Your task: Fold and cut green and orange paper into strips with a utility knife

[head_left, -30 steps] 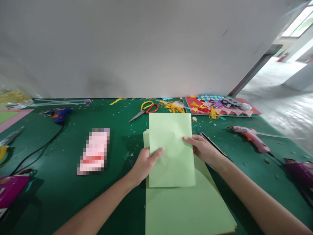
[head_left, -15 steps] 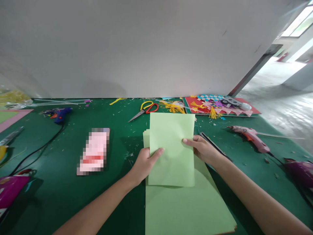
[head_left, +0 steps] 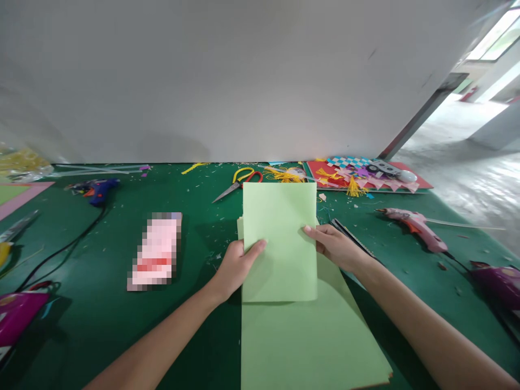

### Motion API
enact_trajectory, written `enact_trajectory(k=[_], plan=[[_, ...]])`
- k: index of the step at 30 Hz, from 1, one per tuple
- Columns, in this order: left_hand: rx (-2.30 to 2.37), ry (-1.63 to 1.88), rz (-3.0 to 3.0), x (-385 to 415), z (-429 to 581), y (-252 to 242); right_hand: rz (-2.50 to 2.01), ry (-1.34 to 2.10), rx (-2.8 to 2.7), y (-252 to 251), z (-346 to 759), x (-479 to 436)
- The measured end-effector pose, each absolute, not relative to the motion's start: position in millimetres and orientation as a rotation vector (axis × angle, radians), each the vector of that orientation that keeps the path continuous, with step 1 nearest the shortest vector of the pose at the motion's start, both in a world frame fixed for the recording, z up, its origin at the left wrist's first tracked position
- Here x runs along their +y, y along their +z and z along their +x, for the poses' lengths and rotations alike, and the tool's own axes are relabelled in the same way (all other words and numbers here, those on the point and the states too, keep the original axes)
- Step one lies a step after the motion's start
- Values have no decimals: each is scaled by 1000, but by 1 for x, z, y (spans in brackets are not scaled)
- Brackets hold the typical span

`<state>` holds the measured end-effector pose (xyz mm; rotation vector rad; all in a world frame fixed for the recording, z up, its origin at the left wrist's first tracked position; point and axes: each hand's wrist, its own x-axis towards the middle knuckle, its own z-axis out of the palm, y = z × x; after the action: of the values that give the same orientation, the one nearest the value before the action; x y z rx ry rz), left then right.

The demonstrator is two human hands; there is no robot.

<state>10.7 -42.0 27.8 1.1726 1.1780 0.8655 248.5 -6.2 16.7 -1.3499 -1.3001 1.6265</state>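
A light green paper sheet [head_left: 280,238] is held lifted above a stack of the same green paper [head_left: 309,341] on the green table [head_left: 195,227]. My left hand [head_left: 238,265] pinches the sheet's left edge, thumb on top. My right hand [head_left: 335,246] grips its right edge, fingers curled around it. The sheet stands nearly square to the stack below.
Yellow-and-red scissors [head_left: 239,181] lie behind the sheet, next to yellow tassels [head_left: 286,176] and a red board with paper cut-outs [head_left: 361,173]. A pink glue gun [head_left: 414,227] lies right, a blue one [head_left: 99,189] left. A pink blurred packet [head_left: 156,252] sits left of my hands.
The held sheet has shifted slightly left and away from me, and both hands moved with it. Nothing else on the table moved.
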Motion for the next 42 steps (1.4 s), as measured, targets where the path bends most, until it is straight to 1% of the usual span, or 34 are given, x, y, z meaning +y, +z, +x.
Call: enact_trajectory(k=[5, 11, 17, 22, 28, 34, 39, 42], plan=[[1219, 876, 1159, -40, 10, 26, -1316, 1659, -1322, 21, 247, -7], [1218, 868, 1172, -40, 9, 26, -1395, 1521, -1485, 25, 247, -7], [1239, 905, 1145, -39, 9, 25, -1352, 1541, -1604, 27, 246, -8], [1209, 944, 1130, -38, 10, 25, -1395, 1489, -1614, 27, 245, -8], [1255, 941, 1121, -38, 8, 23, -1333, 1600, -1606, 28, 246, -9], [1263, 922, 1171, -38, 8, 25, -1362, 1586, -1600, 25, 247, -8], [1259, 954, 1141, -37, 8, 24, -1289, 1669, -1610, 26, 248, -7], [1263, 957, 1167, -37, 8, 22, -1321, 1687, -1638, 27, 249, -8]])
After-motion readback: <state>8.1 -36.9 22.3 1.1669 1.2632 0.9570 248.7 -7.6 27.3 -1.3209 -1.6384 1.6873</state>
